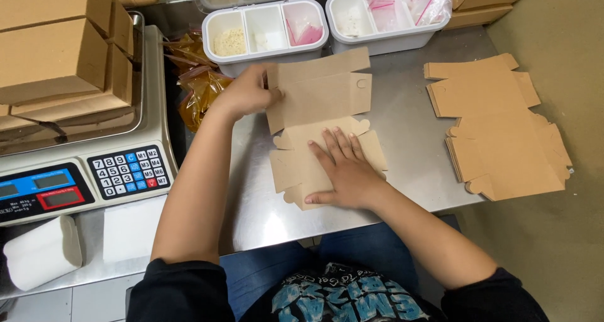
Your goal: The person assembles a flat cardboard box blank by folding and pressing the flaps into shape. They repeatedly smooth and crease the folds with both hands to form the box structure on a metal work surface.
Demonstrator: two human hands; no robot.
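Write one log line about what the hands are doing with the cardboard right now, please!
left hand: lifts flap of flat box blank | right hand: presses blank flat on steel table | stack of blanks: at right

Cardboard sheet lies between scale left and cardboard stack right.

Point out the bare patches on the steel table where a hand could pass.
Bare steel table shows between the flat brown cardboard blank and the stack of flat blanks, and in front of the right hand. Crowded: the left hand side, near white divided containers and grey scale.
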